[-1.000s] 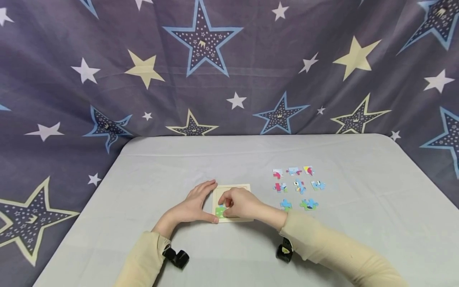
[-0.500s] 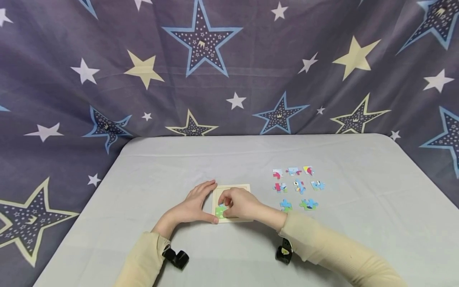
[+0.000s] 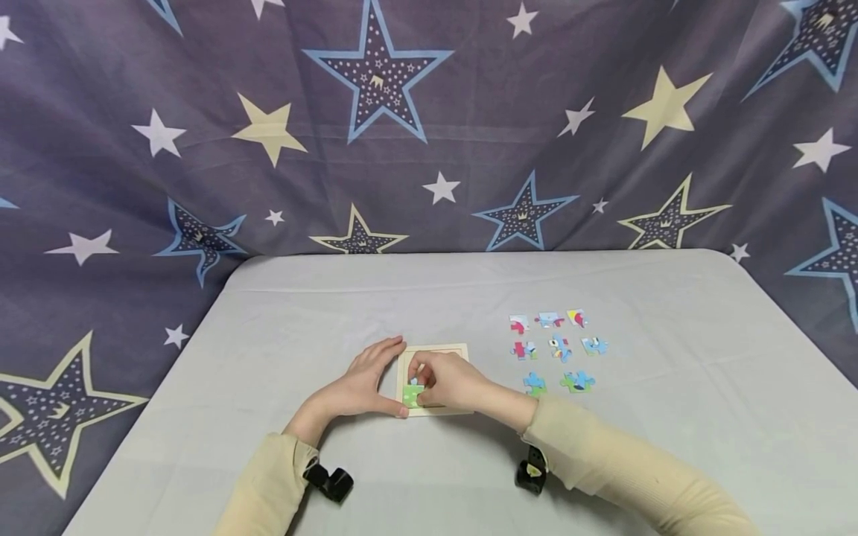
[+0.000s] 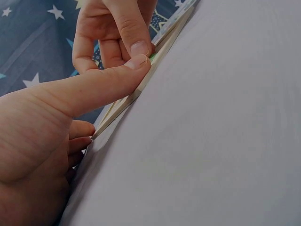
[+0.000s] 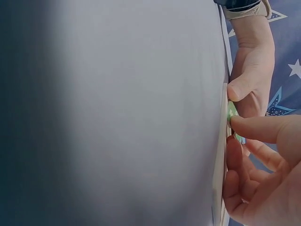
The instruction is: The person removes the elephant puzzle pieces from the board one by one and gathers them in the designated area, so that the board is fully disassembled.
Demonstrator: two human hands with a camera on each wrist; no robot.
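A small square wooden puzzle frame [image 3: 468, 380] lies on the table. My left hand [image 3: 355, 388] holds it at its left side, with the thumb on the near-left corner and the fingers by the far-left one. Over the frame, my right hand [image 3: 450, 378] pinches a green jigsaw piece [image 3: 412, 396] with a blue knob, in the near-left corner. Its thumb shows on the piece [image 5: 231, 113] in the right wrist view. In the left wrist view only a sliver of green [image 4: 153, 56] shows beside the fingers. The right hand hides much of the frame's inside.
Right of the frame, several loose jigsaw pieces lie apart in rows, among them a blue-and-green piece [image 3: 578, 382] and a pink-and-white piece [image 3: 519, 324]. The pale cloth-covered table [image 3: 322, 298] ends at a star-patterned curtain [image 3: 429, 156].
The green piece has turned slightly and now sits squarer to the frame's corner. My right fingers shift only a little, and my left hand stays in place.
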